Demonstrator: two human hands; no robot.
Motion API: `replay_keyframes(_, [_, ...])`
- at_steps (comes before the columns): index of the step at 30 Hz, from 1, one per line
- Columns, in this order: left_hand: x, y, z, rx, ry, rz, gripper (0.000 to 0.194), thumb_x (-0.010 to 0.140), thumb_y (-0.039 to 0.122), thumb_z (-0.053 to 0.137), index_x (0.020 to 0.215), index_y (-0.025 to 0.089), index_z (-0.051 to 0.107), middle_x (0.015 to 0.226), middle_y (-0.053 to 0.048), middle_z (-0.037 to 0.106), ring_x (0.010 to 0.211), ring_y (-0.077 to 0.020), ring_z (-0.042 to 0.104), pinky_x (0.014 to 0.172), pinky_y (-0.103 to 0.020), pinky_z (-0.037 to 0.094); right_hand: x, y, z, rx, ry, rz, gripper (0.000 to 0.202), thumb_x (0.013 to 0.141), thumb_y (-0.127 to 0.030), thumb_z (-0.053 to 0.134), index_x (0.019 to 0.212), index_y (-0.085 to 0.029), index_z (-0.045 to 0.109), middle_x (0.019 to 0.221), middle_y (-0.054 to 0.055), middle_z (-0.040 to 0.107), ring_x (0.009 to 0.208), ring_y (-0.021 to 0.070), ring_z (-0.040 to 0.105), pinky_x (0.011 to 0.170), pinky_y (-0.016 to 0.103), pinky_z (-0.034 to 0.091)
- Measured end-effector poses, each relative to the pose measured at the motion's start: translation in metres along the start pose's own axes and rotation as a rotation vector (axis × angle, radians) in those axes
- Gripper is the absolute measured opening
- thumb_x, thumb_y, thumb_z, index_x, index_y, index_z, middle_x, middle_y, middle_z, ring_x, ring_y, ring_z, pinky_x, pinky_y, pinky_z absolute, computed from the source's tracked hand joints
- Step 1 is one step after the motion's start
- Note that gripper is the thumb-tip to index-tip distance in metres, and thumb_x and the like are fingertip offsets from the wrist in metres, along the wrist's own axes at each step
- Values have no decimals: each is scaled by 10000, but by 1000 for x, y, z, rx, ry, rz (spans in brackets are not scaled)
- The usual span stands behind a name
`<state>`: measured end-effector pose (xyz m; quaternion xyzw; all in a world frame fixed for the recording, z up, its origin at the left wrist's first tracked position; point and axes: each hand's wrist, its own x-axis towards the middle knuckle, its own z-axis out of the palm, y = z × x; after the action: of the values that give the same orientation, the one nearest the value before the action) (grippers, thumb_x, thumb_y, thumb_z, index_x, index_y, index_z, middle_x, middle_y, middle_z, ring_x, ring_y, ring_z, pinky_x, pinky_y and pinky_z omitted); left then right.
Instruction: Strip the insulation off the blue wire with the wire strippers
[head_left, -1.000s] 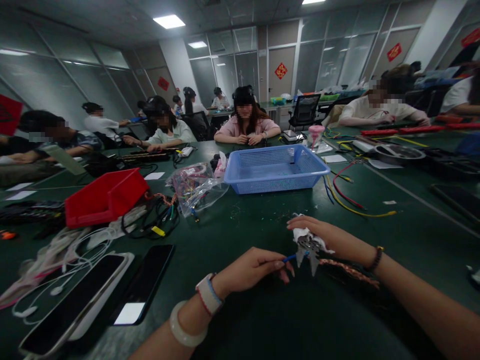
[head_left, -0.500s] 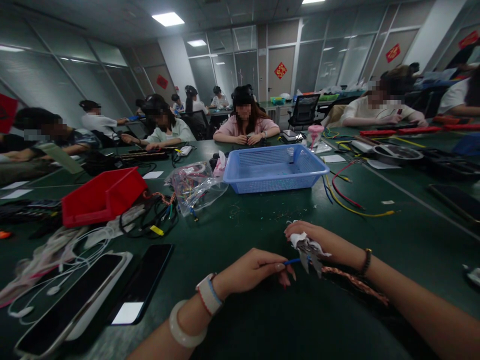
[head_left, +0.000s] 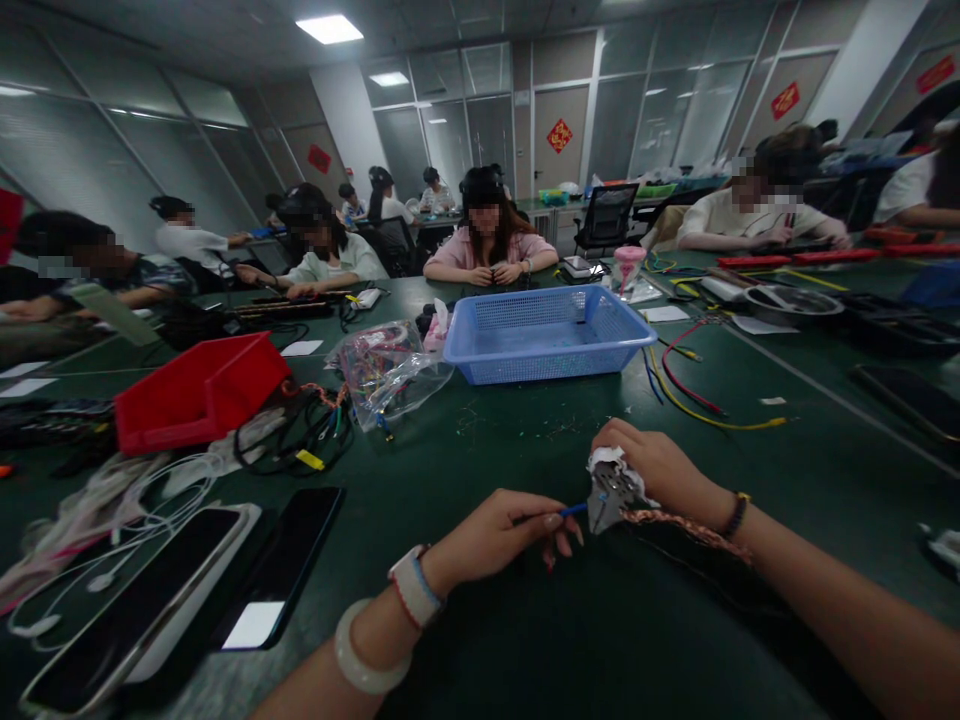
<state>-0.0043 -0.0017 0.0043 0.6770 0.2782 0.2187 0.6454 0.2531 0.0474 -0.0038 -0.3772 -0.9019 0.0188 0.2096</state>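
Observation:
My left hand (head_left: pixel 499 530) pinches a thin blue wire (head_left: pixel 575 510) between thumb and forefinger, the other fingers curling below. In my right hand (head_left: pixel 664 475) is a grey metal wire stripper (head_left: pixel 609 497) with several holes in its jaws and white wrapping around its handles. Its jaws are closed around the free part of the blue wire. A twisted copper-coloured wire bundle (head_left: pixel 694 527) runs from behind the tool, under my right wrist. The right fingertips and most of the handles are hidden.
Ahead stands a blue plastic basket (head_left: pixel 555 360), with loose wires (head_left: pixel 705 415) to its right. Left are a red bin (head_left: pixel 199 395), a clear bag of wires (head_left: pixel 390 375), phones (head_left: pixel 289 560) and white earphones (head_left: pixel 109 580). Several people sit around the tables.
The wire stripper's jaws were spread and have now come together on the blue wire. My right hand has turned, showing the tool's flat face. My left hand has barely moved.

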Motion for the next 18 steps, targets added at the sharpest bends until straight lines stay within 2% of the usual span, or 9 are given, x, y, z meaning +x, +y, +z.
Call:
replay_keyframes(4, [-1,-1,-1,36,-3,-21,354,953,407,463,1048,135,669,834,-52,654,639,-91,555,622,-216,466,-2,0,1,146,17,32,312,836,-144,525,1138,-220,531,1159,83,574,857,158,639,739,306,521])
replay_keyframes(7, [-2,-1,-1,51,-10,-30,364,959,414,446,1061,139,662,829,-47,650,617,-81,533,586,-198,447,-2,-3,1,292,-1,56,447,825,-146,547,1250,-266,481,1309,84,502,1019,176,623,876,349,508])
replay_keyframes(12, [-2,0,-1,54,-10,-43,368,957,424,445,1050,136,653,825,-42,644,611,-78,524,572,-192,441,-2,-3,0,438,-68,29,465,816,-204,592,1262,-271,483,1313,91,498,1172,213,546,996,404,438])
replay_keyframes(18, [-2,-1,-1,71,7,-59,363,956,428,446,1058,146,650,836,-43,649,587,-71,497,542,-183,412,-3,-5,0,498,-64,14,514,769,-221,654,1254,-262,489,1305,101,500,1184,232,526,1014,434,417])
